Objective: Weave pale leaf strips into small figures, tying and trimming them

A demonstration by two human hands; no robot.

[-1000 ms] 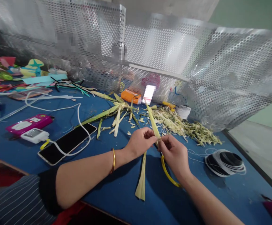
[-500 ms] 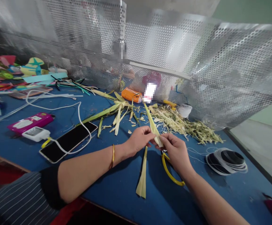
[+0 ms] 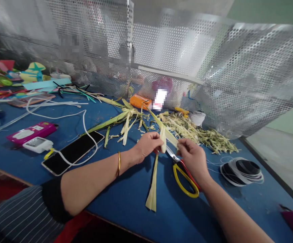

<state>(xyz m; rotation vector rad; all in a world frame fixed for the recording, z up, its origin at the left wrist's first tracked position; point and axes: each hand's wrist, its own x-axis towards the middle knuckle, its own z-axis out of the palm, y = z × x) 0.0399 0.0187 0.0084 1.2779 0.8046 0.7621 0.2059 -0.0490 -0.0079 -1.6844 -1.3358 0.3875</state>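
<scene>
My left hand (image 3: 150,145) pinches a folded pale-green corn husk (image 3: 163,139) over the middle of the table. The husk's spread edge is between the thumb and fingers of my right hand (image 3: 191,153), to the right. Another husk strip (image 3: 152,192) runs from beneath my left hand toward the table's front; its upper end is hidden. Scissors (image 3: 186,180) with yellow and red handles lie partly under my right hand, their metal blades pointing up and left.
A heap of shredded husk (image 3: 202,133) and more husk leaves (image 3: 127,118) lie behind my hands. White line on a black spool (image 3: 242,171) sits at right. A dark phone (image 3: 72,153), white cable (image 3: 85,123) and magenta device (image 3: 32,132) are at left. Perforated sheeting (image 3: 166,44) stands behind.
My hands have moved apart, and the husk between them is now folded and spread open. My right hand shifted right, and more of the scissors shows.
</scene>
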